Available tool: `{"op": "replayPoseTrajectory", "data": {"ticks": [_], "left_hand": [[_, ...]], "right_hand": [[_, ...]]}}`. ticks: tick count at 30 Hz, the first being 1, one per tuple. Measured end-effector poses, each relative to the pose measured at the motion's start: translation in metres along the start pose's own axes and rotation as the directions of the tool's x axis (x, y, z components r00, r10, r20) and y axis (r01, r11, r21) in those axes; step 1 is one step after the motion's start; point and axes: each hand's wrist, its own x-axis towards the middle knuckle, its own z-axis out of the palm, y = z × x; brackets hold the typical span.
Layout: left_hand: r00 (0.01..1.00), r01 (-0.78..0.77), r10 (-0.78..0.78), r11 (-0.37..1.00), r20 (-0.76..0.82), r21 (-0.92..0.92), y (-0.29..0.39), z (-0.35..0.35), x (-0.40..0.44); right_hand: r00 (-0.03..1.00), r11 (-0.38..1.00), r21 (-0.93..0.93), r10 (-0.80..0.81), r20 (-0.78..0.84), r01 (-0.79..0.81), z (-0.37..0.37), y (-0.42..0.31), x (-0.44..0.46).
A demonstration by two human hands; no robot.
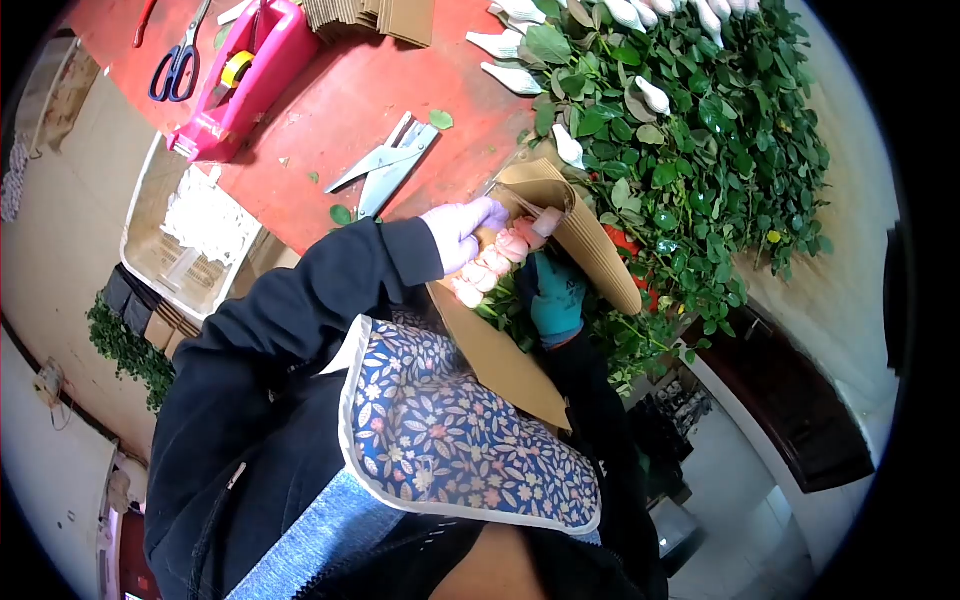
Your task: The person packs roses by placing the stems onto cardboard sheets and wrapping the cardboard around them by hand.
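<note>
A row of pale pink roses [489,268] lies in front of me, partly wrapped in brown corrugated cardboard [590,240]. My left hand [465,232], in a pale lilac glove, is closed at the upper edge of the wrap, right beside the blooms. Against the green stems below the flowers is my right hand [556,297], in a teal glove, with its fingers curled and partly hidden. A flat sheet of brown cardboard [500,355] extends below the roses toward my apron. Clear film or tape shows near the cardboard fold.
On the red table [290,205] lie a grey metal plier-like tool [385,165], a pink tape dispenser [250,80], scissors [180,65] and stacked cardboard [405,20]. A large pile of leafy roses [690,130] with white-netted heads is at right. A basket [140,215] holds white pieces.
</note>
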Motion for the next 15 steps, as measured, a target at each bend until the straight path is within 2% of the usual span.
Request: {"op": "replayPoseTrajectory", "data": {"ticks": [2,3,5,7,8,9,10,11,12,14,15], "left_hand": [[0.999,0.027,-0.017,0.967,0.042,-0.254,0.010,0.004,0.002],[0.983,0.176,-0.141,0.916,0.121,-0.361,0.016,0.001,0.004],[0.942,0.327,-0.253,0.835,0.218,-0.442,0.029,-0.003,0.005],[0.921,0.388,-0.283,0.730,0.269,-0.562,0.029,-0.003,0.003],[0.913,0.407,-0.290,0.691,0.287,-0.597,0.026,-0.002,0.002],[0.978,0.177,-0.091,0.839,0.189,-0.515,0.013,0.001,0.001],[0.985,-0.074,0.130,0.914,0.116,-0.399,0.019,0.001,0.000],[0.984,-0.076,0.133,0.915,0.118,-0.397,0.025,-0.001,0.001],[0.973,0.217,-0.117,0.755,0.198,-0.618,0.033,-0.004,0.002],[0.884,0.461,-0.323,0.473,0.339,-0.751,0.035,-0.003,0.000],[0.998,0.052,-0.056,0.943,-0.002,-0.329,0.017,0.001,-0.004]], "right_hand": [[1.000,0.999,-0.037,-0.007,-0.013,0.007,0.002,0.002,-0.002],[0.999,1.000,-0.018,-0.015,-0.040,0.015,0.004,0.003,-0.003],[0.997,1.000,0.002,-0.016,-0.072,0.016,0.002,0.000,-0.003],[0.996,0.996,0.031,0.077,0.042,-0.078,-0.001,-0.004,-0.003],[0.996,0.996,0.030,0.080,0.040,-0.081,-0.002,-0.004,-0.004],[0.998,0.999,0.007,0.052,0.020,-0.052,-0.003,-0.004,-0.003],[1.000,1.000,-0.016,0.022,-0.001,-0.022,-0.003,-0.003,-0.003],[1.000,1.000,-0.017,0.023,-0.004,-0.023,-0.004,-0.003,-0.003],[1.000,0.999,-0.035,0.015,-0.006,-0.015,-0.003,-0.004,-0.003],[1.000,0.999,-0.053,0.011,-0.016,-0.012,-0.003,-0.007,0.000],[1.000,0.994,-0.107,0.013,0.004,-0.013,-0.004,-0.009,0.003]]}}
